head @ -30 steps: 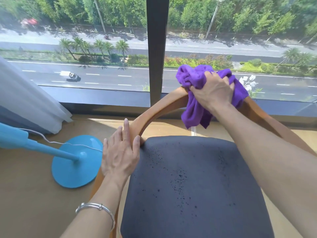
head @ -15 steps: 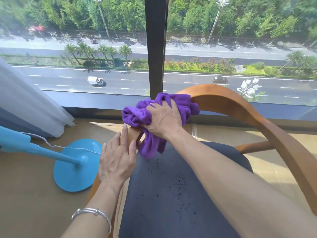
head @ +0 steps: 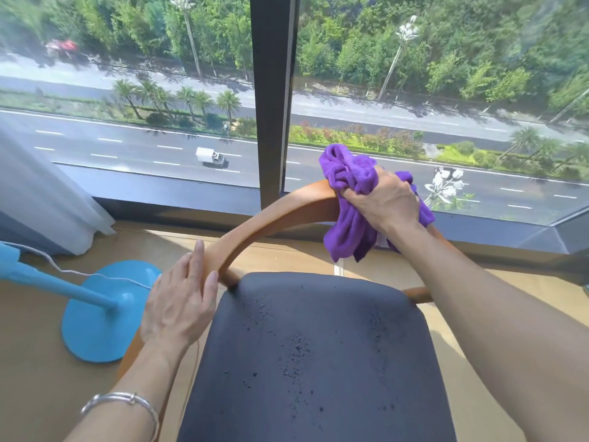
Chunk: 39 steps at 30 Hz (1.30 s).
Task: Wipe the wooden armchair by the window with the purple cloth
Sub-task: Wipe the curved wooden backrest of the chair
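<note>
The wooden armchair has a curved orange-brown back rail [head: 280,215] and a dark grey seat cushion [head: 312,355] speckled with dark crumbs. My right hand [head: 385,199] grips the bunched purple cloth [head: 347,231] and presses it on the top of the rail, right of the window post. The cloth hangs down behind the rail. My left hand [head: 180,298] lies flat on the left end of the rail, fingers together, with a silver bracelet at the wrist.
A blue floor lamp, its round base [head: 95,317] and slanted pole, stands left of the chair with a white cord. A white curtain [head: 38,193] hangs at far left. The window's dark post [head: 271,100] and sill run just behind the chair.
My right hand has swept the purple cloth from the left part of the rail, near my left hand, back up to the rail's top right. The left hand stayed put.
</note>
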Tool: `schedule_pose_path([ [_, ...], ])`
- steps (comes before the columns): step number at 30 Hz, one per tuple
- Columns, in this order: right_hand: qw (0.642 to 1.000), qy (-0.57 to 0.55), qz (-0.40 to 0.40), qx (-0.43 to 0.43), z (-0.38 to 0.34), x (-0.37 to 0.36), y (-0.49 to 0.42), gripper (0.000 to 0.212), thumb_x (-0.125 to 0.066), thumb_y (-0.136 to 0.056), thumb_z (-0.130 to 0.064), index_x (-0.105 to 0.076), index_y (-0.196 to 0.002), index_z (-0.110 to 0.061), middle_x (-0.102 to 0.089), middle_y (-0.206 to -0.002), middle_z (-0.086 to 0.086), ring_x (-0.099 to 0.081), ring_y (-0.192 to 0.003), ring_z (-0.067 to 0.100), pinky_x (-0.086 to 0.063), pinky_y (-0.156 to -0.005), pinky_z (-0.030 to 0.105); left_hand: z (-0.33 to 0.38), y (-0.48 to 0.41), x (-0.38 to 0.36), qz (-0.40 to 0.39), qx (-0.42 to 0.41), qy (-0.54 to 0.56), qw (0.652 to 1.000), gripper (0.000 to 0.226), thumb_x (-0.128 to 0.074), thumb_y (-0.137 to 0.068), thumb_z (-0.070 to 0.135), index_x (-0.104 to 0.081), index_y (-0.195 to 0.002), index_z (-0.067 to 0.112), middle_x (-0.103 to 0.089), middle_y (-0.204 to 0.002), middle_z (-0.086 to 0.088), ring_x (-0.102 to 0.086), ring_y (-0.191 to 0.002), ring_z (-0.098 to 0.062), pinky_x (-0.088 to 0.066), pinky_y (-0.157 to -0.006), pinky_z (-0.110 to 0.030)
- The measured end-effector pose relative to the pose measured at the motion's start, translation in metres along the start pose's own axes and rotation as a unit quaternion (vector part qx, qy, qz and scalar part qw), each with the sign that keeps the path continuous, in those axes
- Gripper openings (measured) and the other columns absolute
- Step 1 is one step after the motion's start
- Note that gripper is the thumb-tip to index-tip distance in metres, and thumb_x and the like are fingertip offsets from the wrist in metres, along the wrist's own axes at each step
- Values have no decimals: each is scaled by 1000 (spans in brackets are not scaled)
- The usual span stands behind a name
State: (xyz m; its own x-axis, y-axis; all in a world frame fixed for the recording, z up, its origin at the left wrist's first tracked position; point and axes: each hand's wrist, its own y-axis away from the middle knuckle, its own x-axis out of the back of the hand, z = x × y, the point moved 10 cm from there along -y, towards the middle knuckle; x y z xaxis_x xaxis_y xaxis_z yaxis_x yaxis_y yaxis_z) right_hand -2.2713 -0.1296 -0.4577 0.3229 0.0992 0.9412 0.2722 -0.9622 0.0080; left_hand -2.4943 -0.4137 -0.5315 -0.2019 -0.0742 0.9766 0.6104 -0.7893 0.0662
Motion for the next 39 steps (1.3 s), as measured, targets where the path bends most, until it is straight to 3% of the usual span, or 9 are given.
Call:
schedule_pose_path([
  [6,998,53,-8,46,-22,-3,0,66,-58,-78,-71,-55,-118,-19,-58,-128,5,-50,-118,35,-35,-99,49,1,-8,-4,-3,-9,-25,1000,66,-20,-91,55,-21,-147,20,-54,-120,-7,-55,-97,-32,-46,-81,-46],
  [12,980,103,-58,158,-81,-25,17,51,-57,-79,-70,-51,-101,-25,-59,-117,-2,-48,-114,30,-33,-100,49,-1,-4,-5,-20,0,-12,1000,63,-19,-94,53,-21,-147,20,-54,-120,-8,-54,-100,-32,-45,-81,-45],
  [17,995,18,-50,80,-34,-10,7,65,-53,-75,-77,-55,-116,-26,-59,-124,0,-49,-118,32,-36,-101,50,3,-3,-10,-39,-25,-43,998,65,-17,-92,54,-26,-143,15,-54,-108,-14,-56,-84,-36,-48,-70,-47],
  [20,998,-40,-38,21,2,-4,0,66,-55,-73,-77,-56,-118,-29,-61,-123,-1,-51,-119,33,-40,-100,50,24,-15,-7,-60,-49,-61,995,69,-16,-87,59,-27,-141,18,-50,-117,-12,-54,-99,-36,-46,-79,-50],
  [25,996,-69,-51,-2,23,-6,-4,67,-57,-72,-75,-55,-122,-29,-61,-123,-1,-52,-119,31,-41,-100,49,154,-68,-6,-73,-159,19,984,51,-27,-94,47,-27,-137,20,-37,-127,-13,-39,-119,-34,-34,-98,-45],
  [27,996,-79,-48,-5,29,-4,-5,65,-58,-73,-73,-55,-121,-29,-62,-123,1,-52,-118,31,-42,-100,49,189,-94,-8,-90,-138,55,985,57,-33,-93,48,-22,-141,19,-32,-136,-20,-33,-125,-36,-29,-105,-43],
  [29,995,-88,-40,-12,38,-2,-4,64,-58,-72,-74,-55,-118,-29,-62,-121,2,-53,-117,32,-42,-99,49,220,-107,-11,-97,-166,25,981,64,-26,-90,53,-20,-144,19,-23,-147,-19,-24,-132,-35,-22,-109,-45],
  [33,992,-116,-22,-33,66,-1,-2,62,-58,-72,-73,-55,-116,-31,-63,-118,2,-54,-114,32,-44,-97,48,257,-114,-12,-99,-197,-9,975,71,-35,-87,59,-12,-145,25,-20,-151,-7,-17,-138,-33,-26,-104,-61],
  [39,987,-142,-16,-73,113,-6,7,66,-59,-71,-70,-50,-124,-31,-62,-121,2,-54,-115,32,-43,-97,49,316,-106,-20,-116,-275,-109,948,77,-46,-83,59,-19,-145,23,-13,-154,-5,-4,-143,-30,-8,-105,-69],
])
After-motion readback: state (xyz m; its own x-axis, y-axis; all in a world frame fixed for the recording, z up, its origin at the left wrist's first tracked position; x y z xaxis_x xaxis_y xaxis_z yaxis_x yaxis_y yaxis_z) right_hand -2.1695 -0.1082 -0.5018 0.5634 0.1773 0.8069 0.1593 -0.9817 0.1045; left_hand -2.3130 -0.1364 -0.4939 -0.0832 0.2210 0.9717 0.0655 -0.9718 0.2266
